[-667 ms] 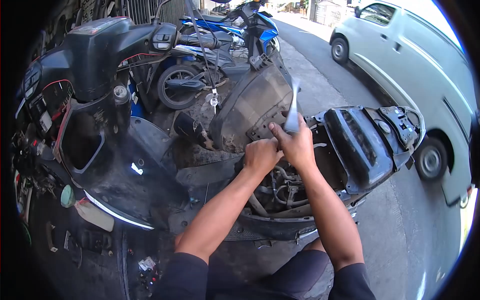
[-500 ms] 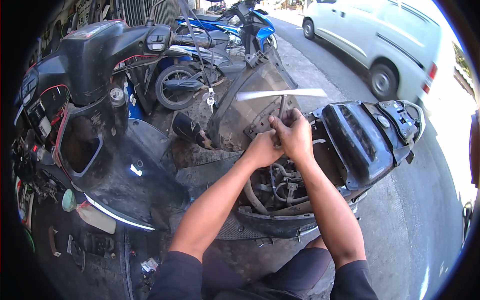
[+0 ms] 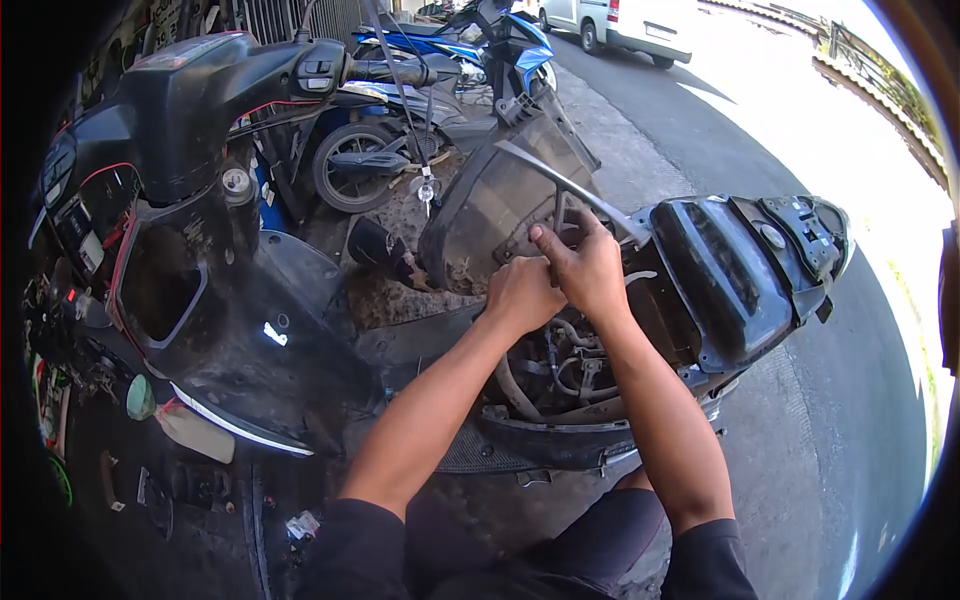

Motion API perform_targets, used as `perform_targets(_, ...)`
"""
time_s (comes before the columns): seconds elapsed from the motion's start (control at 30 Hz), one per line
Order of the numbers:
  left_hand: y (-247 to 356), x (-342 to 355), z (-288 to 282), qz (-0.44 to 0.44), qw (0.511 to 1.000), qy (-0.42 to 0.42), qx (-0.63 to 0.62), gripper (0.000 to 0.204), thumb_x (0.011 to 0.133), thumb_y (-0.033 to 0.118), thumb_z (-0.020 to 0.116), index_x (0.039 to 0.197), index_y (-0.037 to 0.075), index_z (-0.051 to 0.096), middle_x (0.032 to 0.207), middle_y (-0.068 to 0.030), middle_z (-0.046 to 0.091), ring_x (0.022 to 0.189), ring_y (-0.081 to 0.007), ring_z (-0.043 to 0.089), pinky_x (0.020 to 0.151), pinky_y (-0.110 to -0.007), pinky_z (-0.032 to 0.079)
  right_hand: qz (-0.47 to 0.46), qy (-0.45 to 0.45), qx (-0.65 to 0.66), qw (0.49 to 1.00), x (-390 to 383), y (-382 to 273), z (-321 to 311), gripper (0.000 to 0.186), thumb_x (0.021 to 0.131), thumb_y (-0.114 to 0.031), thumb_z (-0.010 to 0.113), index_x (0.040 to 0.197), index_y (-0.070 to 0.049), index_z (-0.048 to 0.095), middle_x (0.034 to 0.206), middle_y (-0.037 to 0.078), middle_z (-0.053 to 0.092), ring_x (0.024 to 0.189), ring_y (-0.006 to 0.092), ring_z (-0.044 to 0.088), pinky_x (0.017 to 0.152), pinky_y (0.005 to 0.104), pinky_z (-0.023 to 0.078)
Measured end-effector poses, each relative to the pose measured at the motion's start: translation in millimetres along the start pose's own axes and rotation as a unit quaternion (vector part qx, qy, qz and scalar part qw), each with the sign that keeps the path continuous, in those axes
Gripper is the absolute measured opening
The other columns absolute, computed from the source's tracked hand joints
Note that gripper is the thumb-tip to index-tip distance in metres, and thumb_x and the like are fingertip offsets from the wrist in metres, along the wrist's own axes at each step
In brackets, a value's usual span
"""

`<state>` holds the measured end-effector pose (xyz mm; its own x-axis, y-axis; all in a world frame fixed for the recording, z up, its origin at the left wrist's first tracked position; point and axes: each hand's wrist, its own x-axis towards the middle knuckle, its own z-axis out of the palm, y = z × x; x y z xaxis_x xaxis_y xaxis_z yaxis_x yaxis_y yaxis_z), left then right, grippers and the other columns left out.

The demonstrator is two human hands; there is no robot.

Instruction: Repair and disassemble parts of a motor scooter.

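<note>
We record one head-worn fisheye view, looking steeply down and forward, close over a stripped scooter (image 3: 300, 300); street (image 3: 720, 130) beyond.

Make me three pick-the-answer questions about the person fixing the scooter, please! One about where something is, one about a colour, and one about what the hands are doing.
1. Where is the white van?
A. On the road at the top
B. Under the scooter
C. Beside the person's knee

2. What colour is the parked motorbike behind the black scooter?
A. Yellow
B. Blue
C. Pink

3. What is the right hand doing?
A. Hanging free
B. Resting on the ground
C. Gripping a metal T-handle tool

Answers: 1 A, the van is up on the road. 2 B, its panels are blue. 3 C, the fingers wrap the tool's shaft, with the left hand right beside.
</note>
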<state>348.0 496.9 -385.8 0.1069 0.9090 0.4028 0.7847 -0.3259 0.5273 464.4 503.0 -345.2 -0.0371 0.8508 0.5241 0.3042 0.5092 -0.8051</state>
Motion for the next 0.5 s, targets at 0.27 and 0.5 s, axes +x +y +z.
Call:
perform_targets(0.27,-17.0,-3.1,9.7,0.141,0.959,0.015,-0.244,0.025,0.087,0.018,0.065,0.098,-0.004,0.066,0.086,-0.0251,0.069,0.086,-0.0448,0.066,0.074,-0.053,0.052,-0.042,0.046,-0.034,0.997,-3.8,-9.0,-1.5,0.043,0.089,-0.03,0.072,0.106,0.009,0.062,0.081,0.025,0.07,0.078,0.0362,0.071,0.071,0.041,0.054)
perform_targets(0.5,7.4,-5.9,-3.2,-0.025,1.0,-0.01,0.007,0.025,0.086,0.019,0.064,0.099,-0.002,0.066,0.099,-0.0259,0.068,0.095,-0.0442,0.065,0.081,-0.051,0.052,0.009,-0.008,-0.067,0.998,-6.4,-15.6,-6.0,0.031,0.092,-0.024,0.064,0.1,0.006,0.061,0.078,0.029,0.066,0.078,0.0439,0.068,0.068,0.0469,0.051)
